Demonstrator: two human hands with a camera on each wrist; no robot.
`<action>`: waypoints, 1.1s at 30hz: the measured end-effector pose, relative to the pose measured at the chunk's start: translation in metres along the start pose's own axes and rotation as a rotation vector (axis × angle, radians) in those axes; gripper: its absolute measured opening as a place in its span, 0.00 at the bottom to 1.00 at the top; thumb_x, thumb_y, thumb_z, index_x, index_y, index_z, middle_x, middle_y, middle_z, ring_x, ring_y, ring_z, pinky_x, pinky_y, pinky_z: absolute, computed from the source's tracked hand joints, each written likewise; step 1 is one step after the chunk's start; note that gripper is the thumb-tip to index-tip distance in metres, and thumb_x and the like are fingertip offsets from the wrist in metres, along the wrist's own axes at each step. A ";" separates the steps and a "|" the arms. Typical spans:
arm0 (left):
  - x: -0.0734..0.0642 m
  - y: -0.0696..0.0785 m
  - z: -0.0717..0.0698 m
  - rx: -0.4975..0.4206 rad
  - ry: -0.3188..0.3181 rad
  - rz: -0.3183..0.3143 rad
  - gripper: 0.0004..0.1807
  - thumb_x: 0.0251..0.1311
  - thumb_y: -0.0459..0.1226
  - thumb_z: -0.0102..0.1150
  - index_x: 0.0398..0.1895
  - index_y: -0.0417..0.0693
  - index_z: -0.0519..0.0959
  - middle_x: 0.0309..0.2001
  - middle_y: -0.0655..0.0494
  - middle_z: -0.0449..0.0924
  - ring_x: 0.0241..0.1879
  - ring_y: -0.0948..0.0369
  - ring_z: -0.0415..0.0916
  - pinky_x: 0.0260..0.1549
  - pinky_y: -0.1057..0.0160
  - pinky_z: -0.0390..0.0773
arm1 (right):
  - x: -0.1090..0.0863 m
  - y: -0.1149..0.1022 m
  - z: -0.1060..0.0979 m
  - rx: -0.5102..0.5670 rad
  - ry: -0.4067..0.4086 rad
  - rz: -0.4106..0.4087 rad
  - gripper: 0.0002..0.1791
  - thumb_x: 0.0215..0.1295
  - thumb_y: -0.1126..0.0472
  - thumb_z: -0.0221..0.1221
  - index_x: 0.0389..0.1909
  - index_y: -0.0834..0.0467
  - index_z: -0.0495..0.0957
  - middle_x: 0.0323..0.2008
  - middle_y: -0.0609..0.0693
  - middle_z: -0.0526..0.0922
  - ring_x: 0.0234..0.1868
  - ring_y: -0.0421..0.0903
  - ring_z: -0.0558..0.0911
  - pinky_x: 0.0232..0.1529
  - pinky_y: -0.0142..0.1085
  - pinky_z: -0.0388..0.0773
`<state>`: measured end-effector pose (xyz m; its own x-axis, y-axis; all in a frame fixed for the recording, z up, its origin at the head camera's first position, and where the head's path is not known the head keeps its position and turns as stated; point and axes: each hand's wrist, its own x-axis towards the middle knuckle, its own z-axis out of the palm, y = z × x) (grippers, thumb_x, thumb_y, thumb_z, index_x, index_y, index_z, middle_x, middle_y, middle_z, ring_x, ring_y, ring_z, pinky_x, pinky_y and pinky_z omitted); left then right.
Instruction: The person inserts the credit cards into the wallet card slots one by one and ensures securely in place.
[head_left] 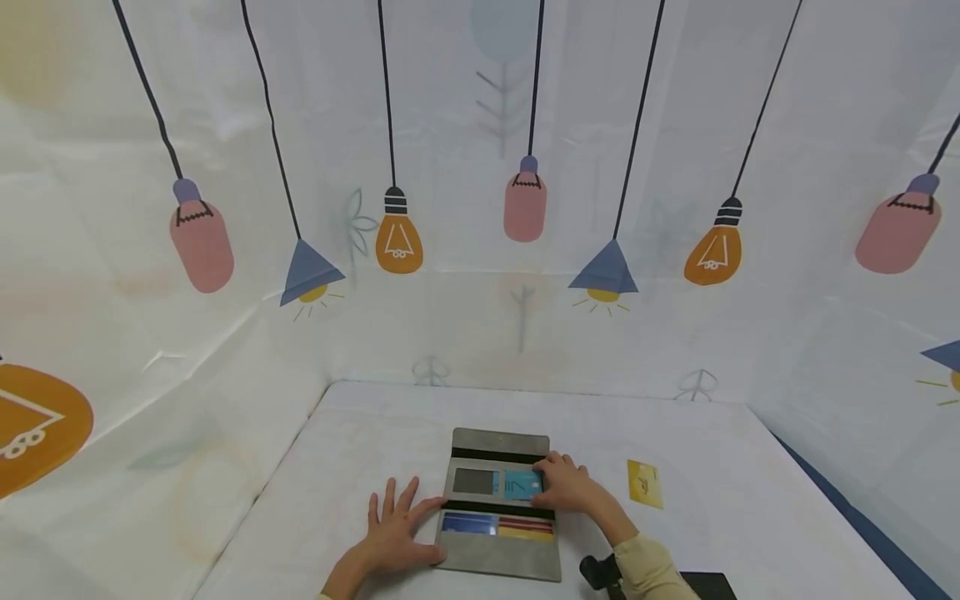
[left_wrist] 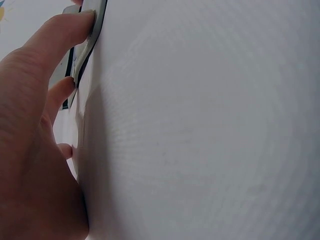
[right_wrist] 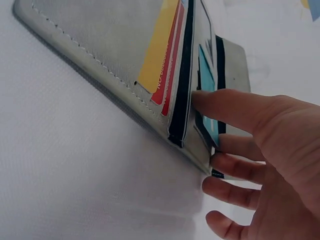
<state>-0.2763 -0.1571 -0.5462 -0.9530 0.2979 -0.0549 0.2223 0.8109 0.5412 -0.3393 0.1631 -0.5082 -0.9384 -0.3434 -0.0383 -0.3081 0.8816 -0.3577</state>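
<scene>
Right hand (head_left: pixel 566 486), at the lower centre of the head view, holds the right end of a light-blue card (head_left: pixel 521 485) between thumb and forefinger, the grip narrow and the other fingers loosely bent. The card sits in a slot of a grey wallet (head_left: pixel 498 557), which lies unfolded on the white worktop (head_left: pixel 585 421) in the lower middle of the frame. Left hand (head_left: pixel 393 529), just left of the wallet, is spread wide; its thumb rests on the wallet's lower left part and its forefinger touches the left edge, while the remaining fingers point toward the top of the frame. To the left of the light-blue card is a dark window pocket (head_left: pixel 474 481); below both runs a black band (head_left: pixel 497 507). In the panel beneath this band, dark-blue cards (head_left: pixel 468 523) occupy the left half, with red cards (head_left: pixel 528 524) and an orange-yellow card (head_left: pixel 525 534) in the right half. The right wrist view shows the light-blue card's edge standing clear of the leather, and stitching along the wallet's border. A loose yellow card (head_left: pixel 645 483) lies right of the right hand, well apart from the wallet. At the lower right, a black flat object (head_left: pixel 708 585) is partly hidden by a pale-yellow sleeve (head_left: pixel 652 567). Behind, a white backdrop (head_left: pixel 465 325) bears printed hanging lamps (head_left: pixel 525 208).
</scene>
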 end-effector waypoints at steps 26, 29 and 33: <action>0.000 0.004 -0.001 0.001 0.003 -0.010 0.41 0.44 0.63 0.69 0.66 0.67 0.71 0.77 0.39 0.47 0.74 0.31 0.26 0.64 0.27 0.23 | 0.013 -0.018 0.003 0.050 0.014 -0.081 0.24 0.50 0.58 0.73 0.46 0.66 0.80 0.28 0.47 0.79 0.29 0.42 0.74 0.32 0.40 0.76; 0.000 0.003 0.000 -0.005 -0.001 -0.012 0.42 0.44 0.63 0.69 0.66 0.67 0.71 0.77 0.39 0.46 0.74 0.31 0.26 0.64 0.27 0.23 | 0.014 -0.020 0.004 0.068 0.016 -0.073 0.25 0.50 0.58 0.73 0.47 0.67 0.80 0.29 0.48 0.80 0.29 0.42 0.74 0.32 0.39 0.76; 0.001 0.003 0.001 -0.013 -0.011 -0.021 0.42 0.44 0.63 0.69 0.66 0.68 0.71 0.77 0.40 0.46 0.74 0.31 0.25 0.64 0.27 0.22 | 0.013 -0.021 0.004 0.112 0.029 -0.077 0.25 0.49 0.60 0.73 0.47 0.69 0.79 0.28 0.49 0.80 0.28 0.42 0.74 0.31 0.39 0.76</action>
<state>-0.2763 -0.1536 -0.5449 -0.9551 0.2865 -0.0751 0.1997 0.8103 0.5509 -0.3445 0.1382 -0.5052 -0.9173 -0.3978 0.0201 -0.3616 0.8106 -0.4606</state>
